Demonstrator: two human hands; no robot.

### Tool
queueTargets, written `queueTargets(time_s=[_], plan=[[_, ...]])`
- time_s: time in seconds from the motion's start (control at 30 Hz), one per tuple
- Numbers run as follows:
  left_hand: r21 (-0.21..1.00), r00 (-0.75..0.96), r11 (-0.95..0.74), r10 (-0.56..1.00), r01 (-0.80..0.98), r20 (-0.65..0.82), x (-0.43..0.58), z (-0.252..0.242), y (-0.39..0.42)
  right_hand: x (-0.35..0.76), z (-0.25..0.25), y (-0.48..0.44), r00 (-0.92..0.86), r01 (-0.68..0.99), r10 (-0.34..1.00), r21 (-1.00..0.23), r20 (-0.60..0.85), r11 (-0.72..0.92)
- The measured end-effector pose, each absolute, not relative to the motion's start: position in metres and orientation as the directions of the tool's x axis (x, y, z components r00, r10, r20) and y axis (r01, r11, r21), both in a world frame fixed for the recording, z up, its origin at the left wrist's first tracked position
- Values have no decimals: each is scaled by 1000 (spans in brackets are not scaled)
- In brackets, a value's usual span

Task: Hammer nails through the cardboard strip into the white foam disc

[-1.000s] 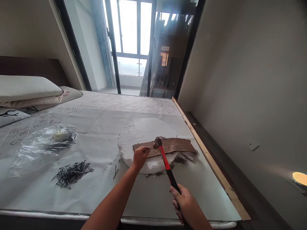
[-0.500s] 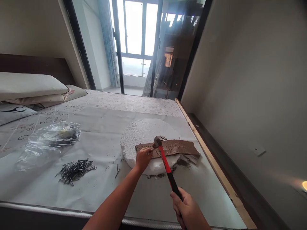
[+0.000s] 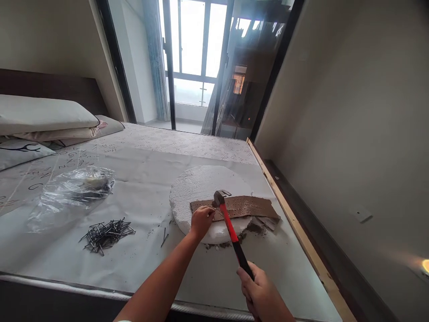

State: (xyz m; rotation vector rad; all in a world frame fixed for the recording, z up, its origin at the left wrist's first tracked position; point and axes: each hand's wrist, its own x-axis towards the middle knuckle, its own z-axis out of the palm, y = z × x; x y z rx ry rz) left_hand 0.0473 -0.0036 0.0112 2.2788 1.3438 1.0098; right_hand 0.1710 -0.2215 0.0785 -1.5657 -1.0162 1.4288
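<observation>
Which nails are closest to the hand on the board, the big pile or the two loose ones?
The two loose nails lie just beside the left hand; the big pile sits farther left.

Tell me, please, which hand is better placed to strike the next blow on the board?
Right, probably: the right hand grips the hammer, its head over the board, while the left hand rests on the board's end.

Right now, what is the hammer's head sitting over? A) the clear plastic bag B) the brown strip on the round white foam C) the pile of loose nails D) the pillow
B: the hammer, in the right hand, has its head at the brown strip lying on the white foam disc, beside the left hand.
</observation>
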Motion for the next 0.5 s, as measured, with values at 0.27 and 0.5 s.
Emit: queueTargets(time_s=[0.27, 0.5], plan=[[563, 314, -519, 849, 643, 425, 47, 8, -3, 168, 70, -223, 134, 95, 932, -932, -338, -351], [560, 330, -508, 858, 655, 393, 46, 7, -3, 170, 60, -223, 169, 103, 920, -922, -353, -373]])
